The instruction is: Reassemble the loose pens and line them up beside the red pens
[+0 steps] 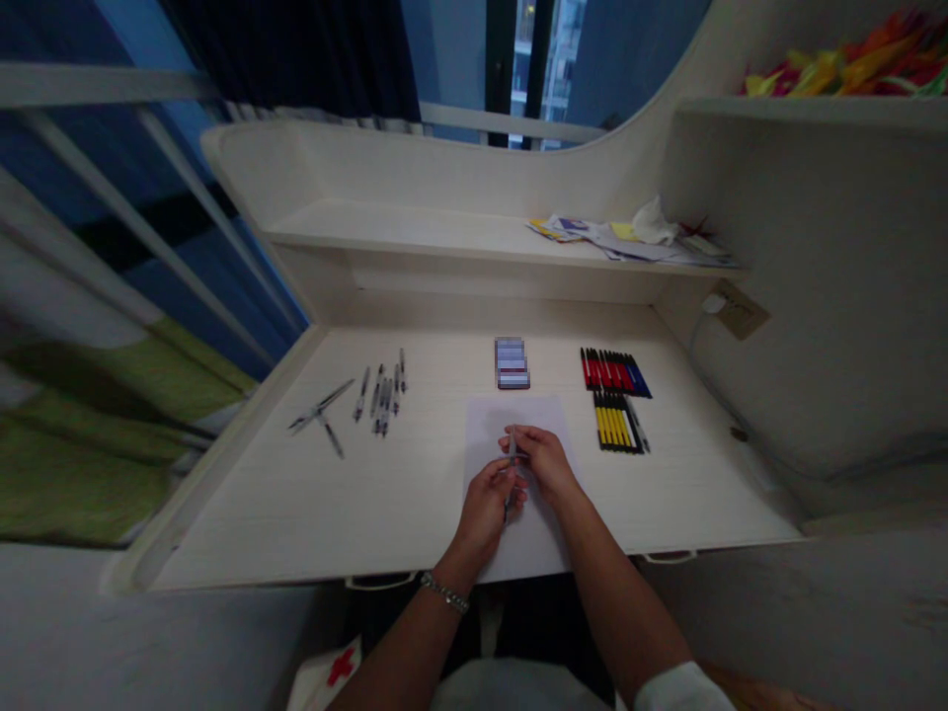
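Both my hands meet over a white sheet of paper (495,423) on the desk. My left hand (487,506) and my right hand (543,459) are closed on one slim pen (511,452), which stands roughly upright between them. The left grips its lower part, the right its upper part. A bracelet shows on my left wrist. Details of the pen are too small to make out.
Several grey pens (379,391) lie loose at the desk's left. A small stack of blurred cards or boxes (512,362) sits behind the paper. Rows of red, blue and yellow pens (614,395) lie at the right. Papers (629,240) clutter the shelf above.
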`<move>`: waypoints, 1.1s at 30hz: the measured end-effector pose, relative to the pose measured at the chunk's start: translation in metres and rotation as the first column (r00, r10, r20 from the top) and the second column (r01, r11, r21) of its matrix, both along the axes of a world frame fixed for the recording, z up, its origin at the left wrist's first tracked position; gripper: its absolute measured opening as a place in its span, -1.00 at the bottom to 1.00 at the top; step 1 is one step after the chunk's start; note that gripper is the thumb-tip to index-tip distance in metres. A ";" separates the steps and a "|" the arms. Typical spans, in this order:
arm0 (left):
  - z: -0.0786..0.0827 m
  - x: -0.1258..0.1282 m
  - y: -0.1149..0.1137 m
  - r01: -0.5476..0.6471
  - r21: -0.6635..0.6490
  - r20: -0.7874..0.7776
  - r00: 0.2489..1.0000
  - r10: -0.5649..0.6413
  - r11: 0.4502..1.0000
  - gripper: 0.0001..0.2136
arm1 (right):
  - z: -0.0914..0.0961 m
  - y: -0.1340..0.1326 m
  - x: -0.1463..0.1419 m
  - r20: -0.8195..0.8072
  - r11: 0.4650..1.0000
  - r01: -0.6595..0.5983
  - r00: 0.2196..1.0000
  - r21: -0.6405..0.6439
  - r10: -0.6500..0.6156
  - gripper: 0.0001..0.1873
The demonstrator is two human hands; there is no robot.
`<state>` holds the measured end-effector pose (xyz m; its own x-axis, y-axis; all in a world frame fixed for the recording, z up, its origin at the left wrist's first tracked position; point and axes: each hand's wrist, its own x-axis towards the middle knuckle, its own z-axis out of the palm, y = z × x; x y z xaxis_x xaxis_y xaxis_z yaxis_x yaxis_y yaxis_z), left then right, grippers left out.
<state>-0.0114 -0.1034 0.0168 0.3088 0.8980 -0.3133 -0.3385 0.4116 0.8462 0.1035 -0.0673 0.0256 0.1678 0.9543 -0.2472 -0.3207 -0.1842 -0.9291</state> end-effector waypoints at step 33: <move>-0.002 0.000 -0.001 -0.007 0.068 -0.056 0.998 0.011 0.998 -0.60 | 0.005 0.008 0.001 0.148 1.000 0.021 0.989 0.014 -0.023 -0.64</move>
